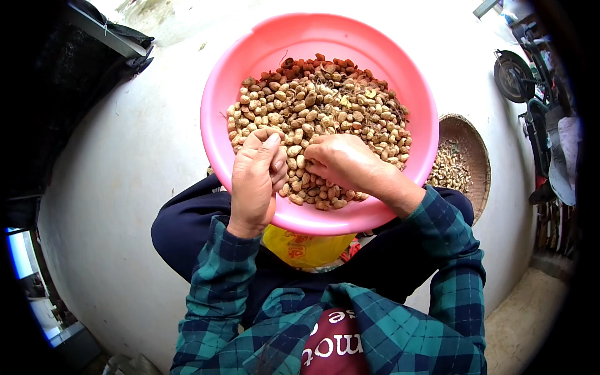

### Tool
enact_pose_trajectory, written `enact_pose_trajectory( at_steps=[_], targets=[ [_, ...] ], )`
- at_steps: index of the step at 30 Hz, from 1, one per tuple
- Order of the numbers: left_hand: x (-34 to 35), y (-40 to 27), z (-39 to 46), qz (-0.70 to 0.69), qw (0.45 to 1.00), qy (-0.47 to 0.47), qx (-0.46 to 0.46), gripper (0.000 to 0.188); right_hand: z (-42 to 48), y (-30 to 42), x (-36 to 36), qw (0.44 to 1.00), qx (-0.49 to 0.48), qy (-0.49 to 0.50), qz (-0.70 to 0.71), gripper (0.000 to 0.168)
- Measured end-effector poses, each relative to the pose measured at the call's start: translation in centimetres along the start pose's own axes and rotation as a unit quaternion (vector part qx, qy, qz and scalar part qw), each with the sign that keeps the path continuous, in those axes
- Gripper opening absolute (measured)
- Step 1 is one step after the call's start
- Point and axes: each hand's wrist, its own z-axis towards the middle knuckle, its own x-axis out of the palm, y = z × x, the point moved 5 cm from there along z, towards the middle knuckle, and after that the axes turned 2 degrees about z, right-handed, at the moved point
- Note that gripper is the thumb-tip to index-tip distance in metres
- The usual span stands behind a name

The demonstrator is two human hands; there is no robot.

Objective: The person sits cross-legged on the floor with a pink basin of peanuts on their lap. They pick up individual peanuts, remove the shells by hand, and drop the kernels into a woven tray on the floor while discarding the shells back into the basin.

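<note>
A round pink plastic basin (309,225) full of unshelled peanuts (300,105) lies before me at my lap. My left hand (260,176) is raised over the basin's near left part, its fingers curled in and the thumb against the index finger; whether anything is between them cannot be made out. Just right of it, my right hand (344,159) reaches down to the peanuts with bent fingers, their tips partly hidden beneath the hand. Bits of dry stem and a few yellow leaves (346,101) are mixed among the peanuts on the right.
Behind the basin's right side, a woven basket (480,173) on the pale floor holds peanut shells or pieces (447,168). A yellow plastic bag (307,248) shows under the basin's near rim, between my legs. A wheeled vehicle (514,76) stands at the far right.
</note>
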Motion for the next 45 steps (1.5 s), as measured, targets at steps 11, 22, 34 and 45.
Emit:
enact_pose_trajectory(
  at_steps=[11, 22, 34, 45],
  targets=[
    [0.3, 0.2, -0.3, 0.012, 1.0, 0.014, -0.02, 0.008, -1.2, -1.5, -2.0, 0.996, 0.075, -0.033, -0.02, 0.023],
    [0.4, 0.5, -0.4, 0.023, 0.999, 0.014, -0.032, 0.008, -1.5, -0.9, -3.6, 0.996, 0.021, -0.067, 0.06, 0.02],
    [2.9, 1.1, -1.3, -0.028, 0.992, 0.11, -0.05, 0.023, -1.8, 2.7, -3.7, 0.825, 0.112, -0.116, 0.542, 0.028],
    [2.8, 1.1, -1.2, 0.054, 0.986, 0.139, 0.081, 0.022, -1.8, 3.4, -5.9, 0.917, -0.016, -0.194, 0.349, 0.018]
  ],
)
